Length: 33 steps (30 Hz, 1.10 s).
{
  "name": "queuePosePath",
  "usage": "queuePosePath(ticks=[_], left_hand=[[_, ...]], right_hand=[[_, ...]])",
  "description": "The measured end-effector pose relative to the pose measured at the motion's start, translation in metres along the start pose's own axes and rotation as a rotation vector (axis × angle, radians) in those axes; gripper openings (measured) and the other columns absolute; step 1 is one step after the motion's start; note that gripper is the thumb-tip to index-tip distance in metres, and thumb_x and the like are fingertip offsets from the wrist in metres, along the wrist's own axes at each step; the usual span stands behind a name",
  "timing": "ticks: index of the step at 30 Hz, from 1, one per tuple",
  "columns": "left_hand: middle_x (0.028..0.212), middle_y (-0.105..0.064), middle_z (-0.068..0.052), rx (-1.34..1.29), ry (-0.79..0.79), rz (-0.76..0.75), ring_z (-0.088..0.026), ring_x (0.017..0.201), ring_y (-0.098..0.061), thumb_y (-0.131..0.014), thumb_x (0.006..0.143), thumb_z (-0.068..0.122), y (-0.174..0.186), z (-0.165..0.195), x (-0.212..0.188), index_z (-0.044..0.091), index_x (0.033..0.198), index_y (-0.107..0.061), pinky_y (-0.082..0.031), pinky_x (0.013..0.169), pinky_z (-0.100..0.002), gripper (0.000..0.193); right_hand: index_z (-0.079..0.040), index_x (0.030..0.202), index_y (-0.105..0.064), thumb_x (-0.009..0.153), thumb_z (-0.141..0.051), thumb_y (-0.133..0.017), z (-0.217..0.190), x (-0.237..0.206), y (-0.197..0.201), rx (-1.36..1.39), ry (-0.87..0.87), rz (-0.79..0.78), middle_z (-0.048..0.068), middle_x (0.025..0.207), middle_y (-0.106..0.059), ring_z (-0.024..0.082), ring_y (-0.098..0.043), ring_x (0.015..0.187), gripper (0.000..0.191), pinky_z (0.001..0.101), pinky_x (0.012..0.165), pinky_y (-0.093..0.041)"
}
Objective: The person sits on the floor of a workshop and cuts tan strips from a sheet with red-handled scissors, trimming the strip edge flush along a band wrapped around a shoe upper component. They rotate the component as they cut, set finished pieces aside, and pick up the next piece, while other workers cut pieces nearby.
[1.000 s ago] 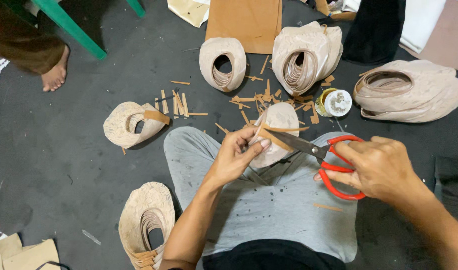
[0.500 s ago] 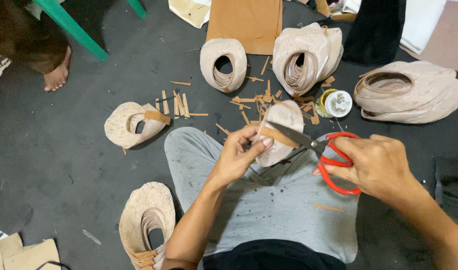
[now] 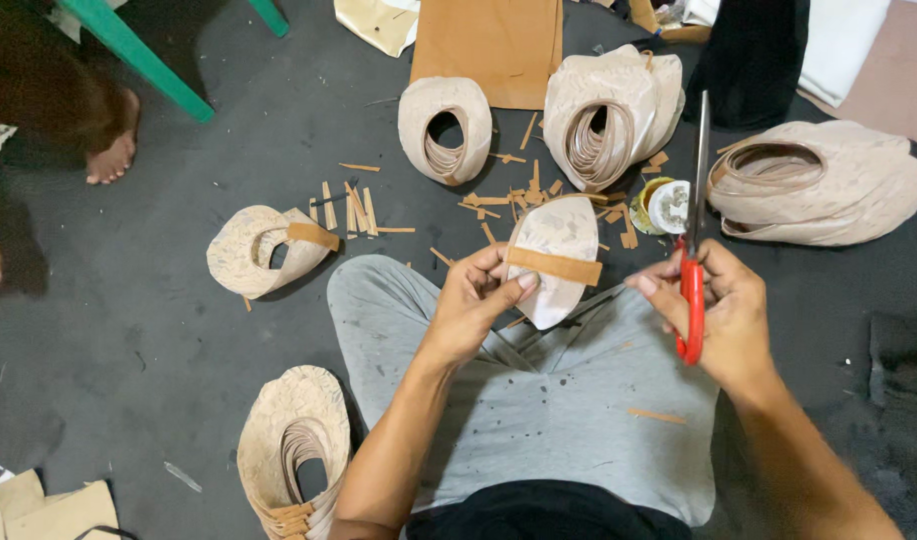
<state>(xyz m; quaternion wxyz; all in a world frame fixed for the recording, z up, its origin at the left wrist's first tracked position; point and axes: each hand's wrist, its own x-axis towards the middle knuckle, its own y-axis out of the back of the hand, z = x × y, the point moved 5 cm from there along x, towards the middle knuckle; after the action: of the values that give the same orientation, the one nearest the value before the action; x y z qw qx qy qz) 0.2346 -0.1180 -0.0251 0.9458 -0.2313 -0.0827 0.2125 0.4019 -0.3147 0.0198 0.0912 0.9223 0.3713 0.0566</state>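
I see no label, sign or screen here. The only package is a small round tin [image 3: 663,205] in the upper right of the frame, on the dark floor [image 3: 129,330]; it is yellow with a white top.

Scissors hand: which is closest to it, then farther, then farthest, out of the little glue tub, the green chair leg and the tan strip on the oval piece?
From the right hand holding the red scissors:
1. Glue tub, just above the hand on the floor.
2. Tan strip, to the left, across the oval piece in the left hand.
3. Green chair leg, far off at the top left.
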Motion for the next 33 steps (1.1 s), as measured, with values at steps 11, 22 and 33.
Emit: queuePosePath(ticks=[11, 22, 33], left_hand=[[0.092, -0.067, -0.003, 0.289, 0.032, 0.164, -0.011, 0.084, -0.059, -0.064, 0.104, 0.024, 0.001, 0.017, 0.018, -0.004, 0.113, -0.068, -0.049, 0.075, -0.028, 0.030], [0.093, -0.069, -0.016, 1.726, -0.364, 0.357, -0.035, 0.100, -0.061, -0.072, 0.080, 0.007, 0.064, 0.059, 0.136, 0.004, 0.092, -0.069, -0.036, 0.100, -0.063, 0.013], [0.110, -0.061, -0.019, 1.440, -0.375, 0.632, -0.039, 0.109, -0.057, -0.076, 0.075, 0.005, 0.075, 0.084, 0.132, 0.003, 0.109, -0.066, -0.048, 0.086, -0.049, 0.036]], right_hand=[[-0.004, 0.100, -0.053, 0.095, -0.011, -0.072, 0.027, 0.043, -0.029, 0.094, -0.031, 0.024, 0.012, 0.109, -0.077, 0.003, -0.055, 0.061, 0.021, 0.0208, 0.052, -0.045], [0.004, 0.104, -0.060, 0.092, -0.006, -0.080, 0.079, 0.046, -0.037, -0.196, 0.019, 0.281, 0.008, 0.093, -0.072, 0.008, -0.067, 0.083, 0.026, 0.0233, 0.075, -0.054], [0.006, 0.107, -0.060, 0.094, -0.003, -0.078, 0.078, 0.052, -0.037, -0.160, -0.009, 0.290, 0.008, 0.096, -0.072, 0.009, -0.068, 0.087, 0.024, 0.0232, 0.078, -0.055]])
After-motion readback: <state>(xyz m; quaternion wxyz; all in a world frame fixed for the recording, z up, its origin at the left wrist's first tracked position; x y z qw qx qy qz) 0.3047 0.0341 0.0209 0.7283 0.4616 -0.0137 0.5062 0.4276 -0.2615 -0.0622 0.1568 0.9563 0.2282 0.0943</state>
